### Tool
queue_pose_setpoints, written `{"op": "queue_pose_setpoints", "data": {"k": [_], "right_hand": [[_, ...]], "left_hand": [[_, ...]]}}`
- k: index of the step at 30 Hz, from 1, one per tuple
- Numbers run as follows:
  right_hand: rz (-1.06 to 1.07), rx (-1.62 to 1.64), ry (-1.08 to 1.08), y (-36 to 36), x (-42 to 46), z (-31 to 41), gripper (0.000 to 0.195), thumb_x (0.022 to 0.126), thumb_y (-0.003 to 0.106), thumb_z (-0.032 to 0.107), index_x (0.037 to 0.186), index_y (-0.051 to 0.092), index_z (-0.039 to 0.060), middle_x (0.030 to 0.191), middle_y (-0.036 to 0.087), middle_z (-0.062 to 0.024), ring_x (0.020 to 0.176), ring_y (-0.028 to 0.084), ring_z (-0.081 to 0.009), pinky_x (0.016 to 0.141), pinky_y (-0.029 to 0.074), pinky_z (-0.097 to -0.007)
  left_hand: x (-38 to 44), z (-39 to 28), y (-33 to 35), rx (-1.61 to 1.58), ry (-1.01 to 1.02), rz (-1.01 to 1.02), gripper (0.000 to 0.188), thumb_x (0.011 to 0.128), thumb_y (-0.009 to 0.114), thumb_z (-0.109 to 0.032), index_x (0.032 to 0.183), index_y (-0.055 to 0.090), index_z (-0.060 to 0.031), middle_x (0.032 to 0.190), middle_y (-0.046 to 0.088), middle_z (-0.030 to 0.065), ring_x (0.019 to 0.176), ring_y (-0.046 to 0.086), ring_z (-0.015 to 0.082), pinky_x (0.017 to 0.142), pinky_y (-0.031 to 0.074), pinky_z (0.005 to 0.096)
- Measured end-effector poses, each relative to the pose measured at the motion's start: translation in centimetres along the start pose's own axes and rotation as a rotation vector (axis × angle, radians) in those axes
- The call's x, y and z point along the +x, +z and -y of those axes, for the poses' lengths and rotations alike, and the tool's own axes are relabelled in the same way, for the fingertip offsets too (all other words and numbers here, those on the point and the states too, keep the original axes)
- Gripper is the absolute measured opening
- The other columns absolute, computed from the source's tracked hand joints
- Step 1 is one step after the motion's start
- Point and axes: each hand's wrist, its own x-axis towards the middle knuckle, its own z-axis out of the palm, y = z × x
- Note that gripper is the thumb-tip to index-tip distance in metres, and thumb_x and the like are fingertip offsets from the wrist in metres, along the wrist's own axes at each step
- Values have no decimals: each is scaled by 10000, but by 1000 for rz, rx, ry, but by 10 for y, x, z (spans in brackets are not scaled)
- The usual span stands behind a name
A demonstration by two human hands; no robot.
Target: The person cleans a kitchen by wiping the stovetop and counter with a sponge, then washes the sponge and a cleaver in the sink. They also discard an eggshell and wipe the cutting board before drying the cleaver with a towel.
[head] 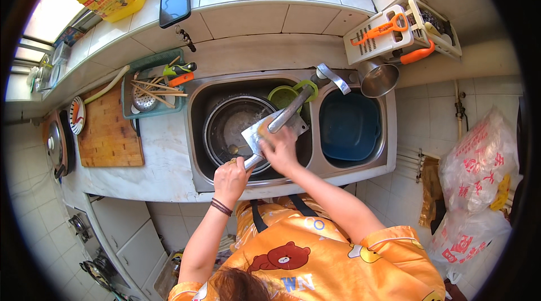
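Note:
My left hand (230,178) grips the metal handle of a kitchen cleaver (252,134), whose broad blade is held flat under the faucet spout (291,108). My right hand (279,146), blurred, lies over the blade near the spout; something yellowish shows at its fingers, too blurred to name. Beneath the cleaver, a round metal pot (224,132) stands in the left sink basin, with a small spoon-like item (236,149) inside. Green plastic baskets (284,97) sit behind the blade, at the back of that basin.
A blue plastic basin (348,127) fills the right sink bowl. Left of the sink are a teal basket (155,111) with chopsticks and a skimmer, and a wooden cutting board (110,140). A metal cup (379,79) hangs or stands by the rack (437,26) at right. A phone (174,3) lies on the ledge.

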Motion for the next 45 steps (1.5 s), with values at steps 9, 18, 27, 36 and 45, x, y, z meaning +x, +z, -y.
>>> {"op": "queue_pose_setpoints", "data": {"k": [9, 18, 27, 36, 45], "right_hand": [[-71, 9, 155, 9, 12, -32, 171, 816, 638, 152, 967, 715, 152, 953, 648, -30, 1060, 492, -313, 984, 341, -431], [-117, 88, 153, 14, 5, -39, 104, 770, 670, 162, 851, 732, 141, 912, 669, 10, 979, 467, -273, 915, 359, -406], [15, 340, 76, 6, -4, 0, 206, 737, 723, 175, 940, 752, 164, 1031, 700, -21, 959, 481, -236, 901, 375, -341], [-94, 232, 40, 33, -3, 9, 230, 732, 720, 172, 959, 752, 189, 1087, 682, -6, 917, 474, -242, 923, 370, -331], [-192, 3, 258, 15, 21, -39, 84, 766, 682, 155, 829, 725, 121, 912, 677, -13, 892, 478, -267, 835, 391, -391]], "left_hand": [[-2, 1, -3, 1, 10, -26, 326, 793, 696, -330, 719, 525, -62, 591, 586, 96, 555, 619, 252, 513, 491, 339], [-6, 2, -8, 11, -17, 3, 321, 782, 707, -318, 710, 522, -66, 602, 585, 88, 562, 619, 247, 513, 489, 338], [-1, 16, -8, 1, -9, -49, 306, 773, 723, -333, 733, 556, -80, 575, 584, 87, 539, 611, 251, 492, 475, 353], [2, 10, -3, -10, 2, -39, 309, 771, 724, -326, 737, 557, -68, 585, 590, 100, 548, 618, 261, 495, 480, 354], [-5, 7, -16, -20, 14, -3, 287, 768, 719, -295, 736, 549, -67, 591, 591, 86, 555, 618, 256, 519, 494, 347]]}}
